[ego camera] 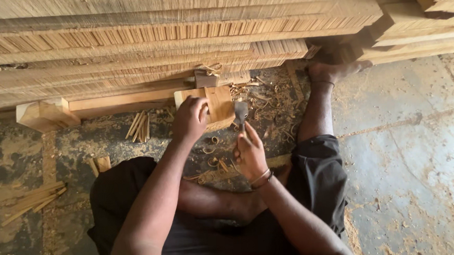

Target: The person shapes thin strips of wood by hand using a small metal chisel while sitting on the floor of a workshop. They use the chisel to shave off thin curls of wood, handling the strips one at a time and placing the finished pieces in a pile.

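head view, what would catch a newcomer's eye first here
First, the huge stack of pale wooden planks filling the whole top of the view. Below it, at the centre, the left hand steadies a small wood block on the floor, while the right hand holds a metal chisel beside it. Curled shavings and thin wooden sticks litter the stained floor around them.
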